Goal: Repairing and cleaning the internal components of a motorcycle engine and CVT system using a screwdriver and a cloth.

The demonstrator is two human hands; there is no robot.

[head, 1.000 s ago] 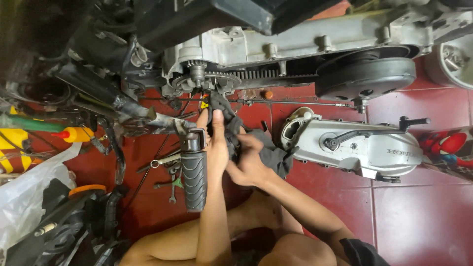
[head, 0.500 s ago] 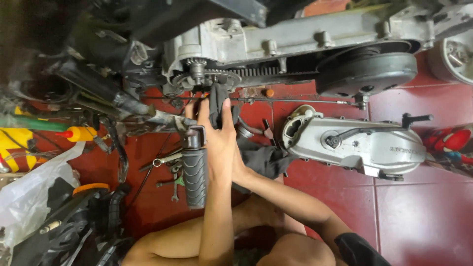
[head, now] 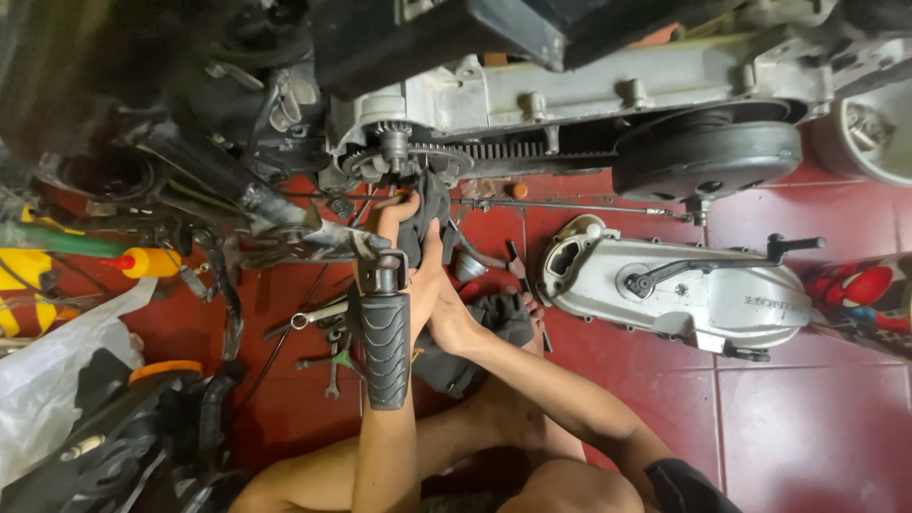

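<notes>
- Both hands had climbed since the earlier frames, from near the footpeg up to the toothed pulley [head: 404,157] at the front of the open scooter engine case [head: 589,95], carrying the dark rag [head: 432,214] with them.
- Behind them, the removed silver cover [head: 684,290] lay on the red tile floor [head: 807,427], well apart from the work.
- Left hand [head: 391,217] had its fingers curled against the rag just under the pulley; right hand [head: 439,290] was pressed flat against the cloth from below.
- To do it well, I judged, the cloth wanted firm, even pressure and folds kept out of the teeth and belt.
- Black rubber footpeg [head: 385,347] hid the left wrist, and I couldn't tell how tightly the fingertips pinched the rag.
</notes>
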